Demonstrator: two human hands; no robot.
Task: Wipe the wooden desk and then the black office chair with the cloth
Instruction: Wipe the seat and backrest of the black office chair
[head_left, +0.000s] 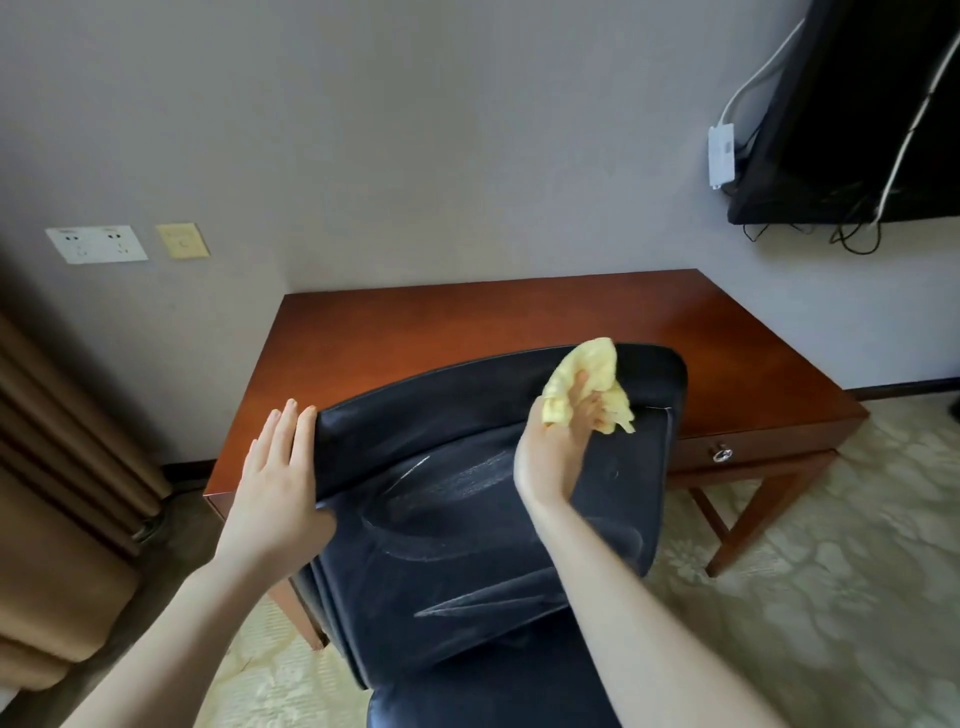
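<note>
Your right hand (550, 457) grips the bunched yellow cloth (597, 374), fingers curled round it, pressing it on the chair (467, 519) back just below its top edge. Your left hand (275, 478), well apart from the right, lies flat with straight fingers against the chair back's left edge. Pale streaks mark the black leather between your hands. Beyond both hands sits the desk (467, 322), the chair back in front of it, with a drawer knob (722, 454) right of your right hand. Sockets (96, 244) are on the wall above your left hand, a curtain (52, 467) is to its left, and a TV (872, 104) hangs up right.
</note>
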